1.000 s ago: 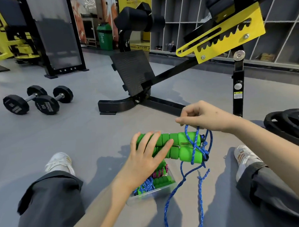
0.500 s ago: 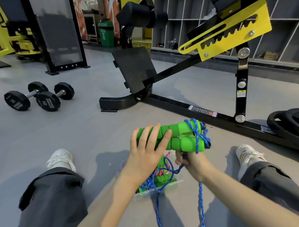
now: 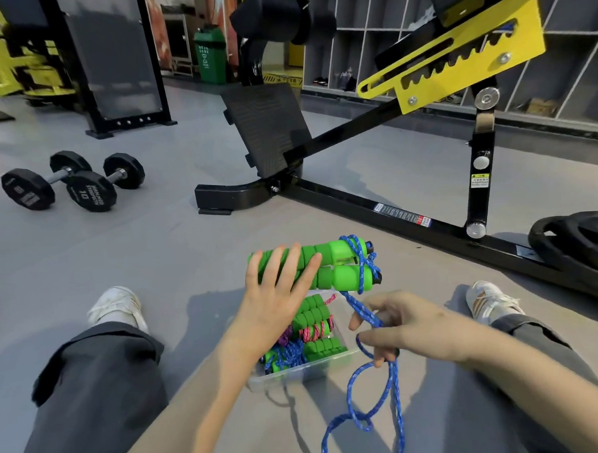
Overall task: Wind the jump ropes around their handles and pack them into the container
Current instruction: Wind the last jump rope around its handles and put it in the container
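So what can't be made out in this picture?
Head view:
- The left hand covers part of the green handles and its own thumb.
- The blue rope runs off the bottom edge, end unseen.
- The left forearm hides part of the clear container, so packed ropes can't be counted.

The two fat green foam handles (image 3: 340, 269) look soft and matt, with bumpy ridges. The blue woven rope (image 3: 357, 306) looks a bit rough (it has pale specks in it). The clear plastic box (image 3: 297, 376) is shiny and see-through. The black metal bench frame (image 3: 337, 199) is smooth and a little glossy. The grey floor (image 3: 175, 252) looks matt.
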`<control>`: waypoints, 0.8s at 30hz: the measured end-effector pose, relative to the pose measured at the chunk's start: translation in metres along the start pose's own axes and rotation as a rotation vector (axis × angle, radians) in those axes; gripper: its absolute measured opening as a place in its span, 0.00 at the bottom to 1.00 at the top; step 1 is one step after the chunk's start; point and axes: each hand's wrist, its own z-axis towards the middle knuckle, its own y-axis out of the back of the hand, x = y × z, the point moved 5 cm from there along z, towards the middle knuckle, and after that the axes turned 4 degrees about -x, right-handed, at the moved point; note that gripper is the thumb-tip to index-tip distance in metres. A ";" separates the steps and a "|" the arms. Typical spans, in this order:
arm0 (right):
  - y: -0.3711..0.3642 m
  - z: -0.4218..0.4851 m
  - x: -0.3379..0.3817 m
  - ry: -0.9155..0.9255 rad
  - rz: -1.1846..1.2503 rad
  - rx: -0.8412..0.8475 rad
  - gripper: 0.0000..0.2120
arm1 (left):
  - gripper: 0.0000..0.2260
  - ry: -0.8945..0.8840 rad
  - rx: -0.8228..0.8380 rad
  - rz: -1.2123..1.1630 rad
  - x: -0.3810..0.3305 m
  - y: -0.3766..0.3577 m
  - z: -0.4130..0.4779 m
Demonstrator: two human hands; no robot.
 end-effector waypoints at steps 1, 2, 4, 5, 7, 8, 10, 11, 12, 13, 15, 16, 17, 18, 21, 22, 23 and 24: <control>0.007 -0.003 0.004 0.006 -0.045 0.027 0.09 | 0.24 0.013 0.002 -0.003 0.001 0.001 0.001; 0.013 -0.006 0.008 0.017 -0.101 0.041 0.09 | 0.25 0.024 0.008 -0.004 0.002 0.001 0.001; 0.024 -0.010 0.018 0.067 -0.205 0.040 0.05 | 0.26 0.030 0.026 0.001 0.003 0.001 0.001; 0.027 -0.011 0.023 0.107 -0.257 0.027 0.05 | 0.26 0.027 0.038 0.002 0.003 0.001 -0.001; 0.032 -0.009 0.033 0.212 -0.407 -0.036 0.13 | 0.28 0.022 0.070 0.007 0.003 0.000 -0.003; 0.034 -0.008 0.039 0.267 -0.477 -0.082 0.14 | 0.29 0.021 0.078 0.006 0.004 0.000 -0.003; 0.040 -0.007 0.050 0.378 -0.580 -0.197 0.15 | 0.29 0.008 0.077 -0.005 0.005 0.002 -0.002; 0.044 -0.006 0.057 0.430 -0.611 -0.247 0.16 | 0.28 -0.007 0.069 -0.011 0.004 0.003 -0.002; 0.048 -0.005 0.063 0.475 -0.639 -0.282 0.17 | 0.28 -0.029 0.052 -0.017 0.003 0.003 -0.002; 0.052 -0.002 0.068 0.520 -0.667 -0.302 0.17 | 0.26 -0.060 0.029 -0.027 0.002 0.004 -0.002; 0.058 0.005 0.075 0.579 -0.737 -0.304 0.17 | 0.24 -0.128 -0.020 -0.062 -0.003 0.007 -0.002; 0.060 0.009 0.077 0.605 -0.791 -0.301 0.17 | 0.24 -0.154 -0.041 -0.082 -0.005 0.009 -0.002; 0.062 0.013 0.079 0.637 -0.852 -0.296 0.17 | 0.23 -0.168 -0.060 -0.103 -0.007 0.012 0.000; 0.064 0.016 0.079 0.663 -0.914 -0.295 0.16 | 0.22 -0.174 -0.077 -0.123 -0.008 0.014 0.001; 0.073 0.022 0.073 0.669 -1.059 -0.333 0.16 | 0.23 -0.178 -0.110 -0.160 -0.008 0.018 0.003; 0.076 0.022 0.071 0.671 -1.067 -0.348 0.16 | 0.23 -0.181 -0.116 -0.166 -0.007 0.019 0.003; 0.078 0.022 0.069 0.671 -1.054 -0.361 0.16 | 0.23 -0.183 -0.120 -0.176 -0.008 0.020 0.004; 0.080 0.023 0.068 0.661 -1.029 -0.366 0.15 | 0.23 -0.184 -0.124 -0.192 -0.009 0.021 0.004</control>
